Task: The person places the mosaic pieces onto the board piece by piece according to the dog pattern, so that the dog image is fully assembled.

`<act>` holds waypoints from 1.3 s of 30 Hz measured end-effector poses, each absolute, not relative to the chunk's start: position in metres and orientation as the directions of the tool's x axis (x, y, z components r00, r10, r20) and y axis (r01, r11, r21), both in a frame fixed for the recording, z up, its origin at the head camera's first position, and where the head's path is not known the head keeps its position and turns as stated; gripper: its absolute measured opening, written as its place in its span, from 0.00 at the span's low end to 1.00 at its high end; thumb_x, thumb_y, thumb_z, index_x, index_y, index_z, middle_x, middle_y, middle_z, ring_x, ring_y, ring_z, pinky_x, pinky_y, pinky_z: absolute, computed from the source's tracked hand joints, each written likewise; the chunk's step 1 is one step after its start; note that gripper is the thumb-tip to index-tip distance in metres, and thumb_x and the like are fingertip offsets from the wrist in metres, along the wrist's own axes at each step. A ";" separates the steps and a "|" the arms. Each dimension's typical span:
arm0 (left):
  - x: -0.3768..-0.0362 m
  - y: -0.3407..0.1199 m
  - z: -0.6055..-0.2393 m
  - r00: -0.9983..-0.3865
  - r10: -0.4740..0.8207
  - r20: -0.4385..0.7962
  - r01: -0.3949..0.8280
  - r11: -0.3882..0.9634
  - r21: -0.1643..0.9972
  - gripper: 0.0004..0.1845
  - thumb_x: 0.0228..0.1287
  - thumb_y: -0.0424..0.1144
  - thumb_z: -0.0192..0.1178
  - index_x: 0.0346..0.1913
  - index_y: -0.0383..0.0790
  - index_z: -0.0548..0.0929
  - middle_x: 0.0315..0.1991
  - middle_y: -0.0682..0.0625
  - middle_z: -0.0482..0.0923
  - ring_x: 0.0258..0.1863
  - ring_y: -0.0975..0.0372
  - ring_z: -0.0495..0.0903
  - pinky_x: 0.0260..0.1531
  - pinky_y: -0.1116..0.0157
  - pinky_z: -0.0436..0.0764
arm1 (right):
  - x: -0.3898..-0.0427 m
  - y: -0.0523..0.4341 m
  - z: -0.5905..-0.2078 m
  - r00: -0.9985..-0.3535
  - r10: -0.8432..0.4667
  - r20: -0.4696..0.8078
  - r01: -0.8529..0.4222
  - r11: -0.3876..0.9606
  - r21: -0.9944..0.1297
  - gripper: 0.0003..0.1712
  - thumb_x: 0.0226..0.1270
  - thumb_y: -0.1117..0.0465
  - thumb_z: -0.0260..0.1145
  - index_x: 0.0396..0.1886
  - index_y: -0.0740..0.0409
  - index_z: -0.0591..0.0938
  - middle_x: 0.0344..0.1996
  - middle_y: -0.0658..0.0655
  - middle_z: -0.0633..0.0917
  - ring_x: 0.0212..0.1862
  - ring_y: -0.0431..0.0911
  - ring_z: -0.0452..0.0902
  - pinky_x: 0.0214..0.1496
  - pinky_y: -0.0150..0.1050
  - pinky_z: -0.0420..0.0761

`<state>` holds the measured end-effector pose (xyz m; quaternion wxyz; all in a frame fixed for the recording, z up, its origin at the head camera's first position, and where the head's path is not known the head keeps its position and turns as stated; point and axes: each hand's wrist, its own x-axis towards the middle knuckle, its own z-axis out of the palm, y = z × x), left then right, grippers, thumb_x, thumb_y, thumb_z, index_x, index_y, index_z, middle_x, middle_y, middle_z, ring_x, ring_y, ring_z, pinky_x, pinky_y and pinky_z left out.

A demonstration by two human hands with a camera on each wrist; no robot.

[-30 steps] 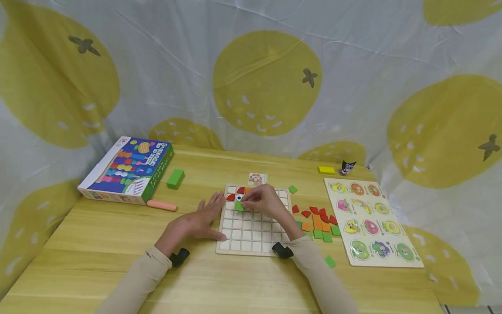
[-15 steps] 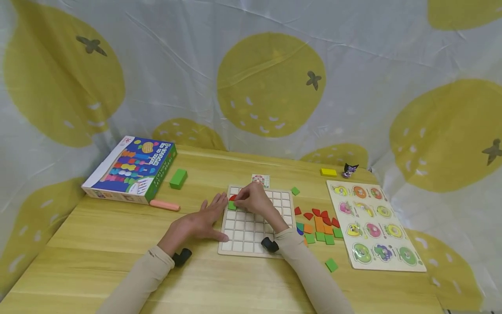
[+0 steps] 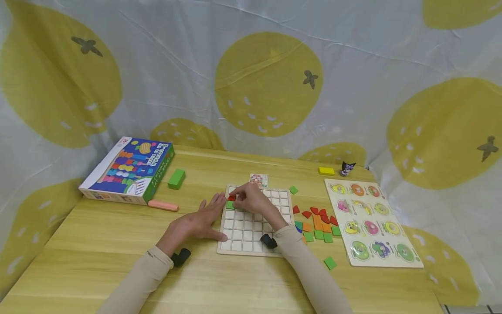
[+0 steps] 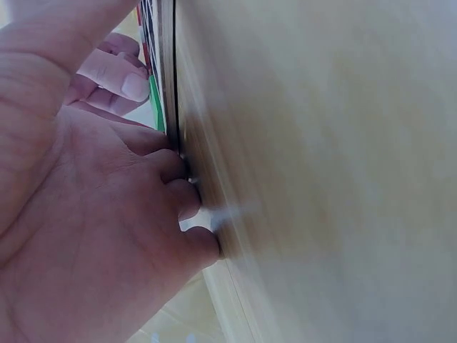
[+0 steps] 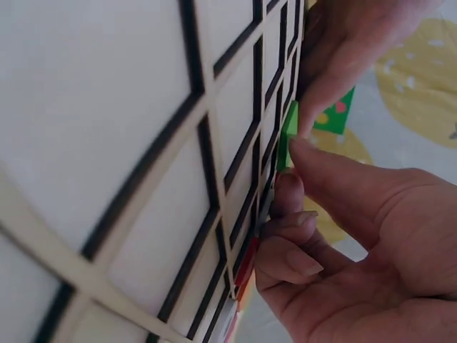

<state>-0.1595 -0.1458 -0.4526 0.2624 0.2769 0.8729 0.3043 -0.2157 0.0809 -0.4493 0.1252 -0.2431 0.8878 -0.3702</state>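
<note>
- Thumb and bent fingers of the right hand (image 3: 252, 199) pinch a small green tile (image 3: 230, 205) on the grid board (image 3: 248, 235).
- The tile is at the left-hand column of that board, just below a red piece (image 3: 231, 198); in the right wrist view the thumb tip touches it.
- The left hand (image 3: 200, 223) holds nothing; its fingers are extended, the thumb is spread away from them, and it rests along the left edge of the board.
- Both hands belong to a person in beige sleeves (image 3: 133, 279), with the board between them on a wooden desk (image 3: 196, 288).
- Just beyond the board lies a picture card (image 3: 259, 179), partly covered by the right hand.
- To the right of the board lie loose red pieces (image 3: 325, 220), orange pieces (image 3: 317, 221) and green squares (image 3: 318, 235), some touching.
- Farther right is a fruit puzzle (image 3: 390, 263), with a yellow block (image 3: 326, 171) and a small dark figurine (image 3: 347, 168) near its far edge.
- At the left sit a toy box (image 3: 133, 168), a pink stick (image 3: 163, 205) by its near corner, and a green block (image 3: 177, 179) beside it.
- Behind hangs a curtain (image 3: 269, 83) printed with big yellow fruit.
</note>
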 end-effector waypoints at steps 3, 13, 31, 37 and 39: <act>-0.162 -0.149 -0.460 -0.705 0.658 -0.265 0.333 0.637 0.695 0.70 0.64 0.60 0.76 0.87 0.30 0.37 0.88 0.36 0.27 0.87 0.44 0.23 0.80 0.35 0.26 | -0.216 0.080 -0.447 -0.835 -0.547 -0.066 -0.348 0.617 -0.706 0.17 0.67 0.71 0.76 0.56 0.65 0.91 0.24 0.51 0.85 0.26 0.37 0.73 0.29 0.28 0.73; -0.156 -0.142 -0.444 -0.718 0.624 -0.310 0.319 0.690 0.650 0.65 0.68 0.53 0.76 0.86 0.26 0.40 0.88 0.34 0.29 0.87 0.42 0.27 0.82 0.36 0.31 | -0.213 0.097 -0.439 -0.821 -0.571 0.006 -0.401 0.568 -0.719 0.20 0.69 0.69 0.76 0.60 0.66 0.89 0.28 0.52 0.86 0.28 0.37 0.75 0.32 0.28 0.76; -0.154 -0.140 -0.444 -0.731 0.604 -0.318 0.308 0.708 0.635 0.65 0.67 0.53 0.76 0.86 0.28 0.40 0.88 0.34 0.29 0.87 0.42 0.27 0.83 0.38 0.32 | -0.200 0.255 -0.447 -0.940 -0.332 0.083 -0.272 0.578 -0.769 0.15 0.69 0.67 0.78 0.54 0.65 0.91 0.34 0.54 0.89 0.37 0.48 0.82 0.37 0.34 0.83; -0.154 -0.140 -0.444 -0.740 0.594 -0.316 0.304 0.714 0.630 0.65 0.67 0.53 0.76 0.86 0.27 0.41 0.88 0.34 0.29 0.87 0.41 0.28 0.83 0.37 0.33 | -0.198 0.277 -0.454 -0.943 -0.333 0.010 -0.223 0.608 -0.762 0.13 0.65 0.68 0.80 0.49 0.64 0.92 0.37 0.55 0.90 0.38 0.49 0.82 0.41 0.33 0.85; -0.155 -0.139 -0.444 -0.740 0.593 -0.318 0.301 0.715 0.631 0.64 0.67 0.52 0.76 0.86 0.28 0.40 0.88 0.35 0.29 0.87 0.41 0.28 0.83 0.37 0.33 | -0.197 0.280 -0.454 -0.943 -0.332 -0.023 -0.202 0.627 -0.753 0.13 0.63 0.68 0.82 0.48 0.63 0.93 0.36 0.55 0.90 0.38 0.49 0.81 0.39 0.33 0.83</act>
